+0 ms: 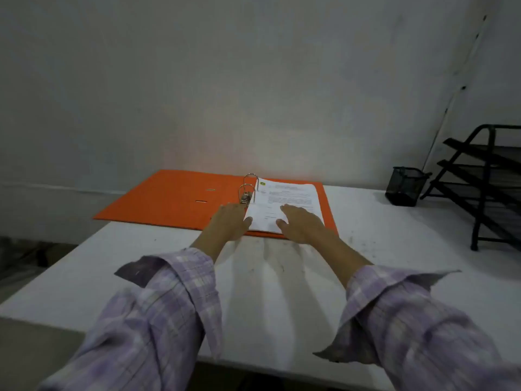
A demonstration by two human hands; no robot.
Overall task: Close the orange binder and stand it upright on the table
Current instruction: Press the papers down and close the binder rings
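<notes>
An orange binder (169,197) lies flat and wide open at the far side of the white table (282,277), its left cover hanging past the table's left edge. Two metal rings (249,183) stand up at its spine. A stack of white printed sheets (284,204) rests on its right half. My left hand (229,221) is flat, fingers together, over the spine area by the lever. My right hand (300,224) lies palm down on the near part of the sheets. Neither hand grips anything.
A black mesh pen cup (404,186) stands at the back right, beside a black tiered mesh tray rack (487,182) at the right edge. A pale wall rises right behind the binder. The table's left edge runs diagonally under the binder's left cover.
</notes>
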